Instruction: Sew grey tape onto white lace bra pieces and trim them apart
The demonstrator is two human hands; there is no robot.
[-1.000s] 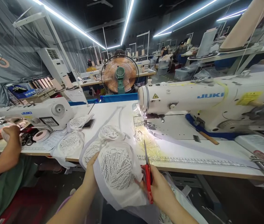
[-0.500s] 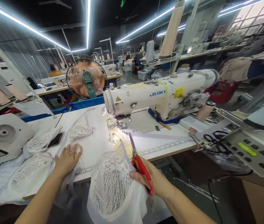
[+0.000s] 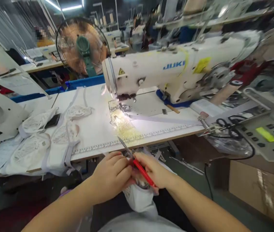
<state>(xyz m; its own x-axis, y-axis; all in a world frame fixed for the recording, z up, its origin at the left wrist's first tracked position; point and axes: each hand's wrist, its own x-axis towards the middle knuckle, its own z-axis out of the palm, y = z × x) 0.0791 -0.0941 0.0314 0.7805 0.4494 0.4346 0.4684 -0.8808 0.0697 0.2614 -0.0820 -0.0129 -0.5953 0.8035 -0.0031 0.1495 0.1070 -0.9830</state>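
Note:
My right hand (image 3: 157, 170) is closed round red-handled scissors (image 3: 143, 173), their blades pointing up and left toward the table edge. Beside it, my left hand (image 3: 111, 175) has its fingers curled on a white lace bra piece (image 3: 139, 198), which hangs below the table edge in front of my lap. The fingers hide much of the piece, and motion blurs it. Beyond the hands stands a white sewing machine (image 3: 146, 66), with yellow tape-like covering (image 3: 124, 125) on the table by its needle area. More lace bra pieces (image 3: 31, 151) lie at the left of the table.
A ruler strip (image 3: 98, 147) runs along the front edge of the white table (image 3: 93, 120). A dark phone-like object (image 3: 53, 120) lies among the lace pieces. At the right is a control panel (image 3: 265, 138), at the back a large fan (image 3: 82, 46). A cardboard box (image 3: 260, 190) stands low right.
My left hand has left the lace pieces on the table and come right to the piece by my right hand. That piece and the scissors are lower now. The view has tilted down.

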